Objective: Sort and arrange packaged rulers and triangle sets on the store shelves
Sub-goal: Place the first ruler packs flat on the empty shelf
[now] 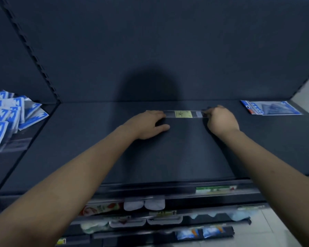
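A clear packaged ruler (183, 114) with a yellow label lies flat across the back of the dark shelf (168, 154). My left hand (148, 124) holds its left end, fingers over the top and thumb spread below on the shelf. Curled fingers of my right hand (220, 120) pinch the ruler's right end. A blue-and-clear packaged triangle set (270, 107) lies flat at the shelf's far right, apart from both hands.
Several blue-and-white packets (9, 114) are heaped on the neighbouring shelf at left, past a slotted upright (32, 52). Lower shelves (168, 216) below the front edge hold assorted goods. A pale tiled floor (305, 90) shows at right.
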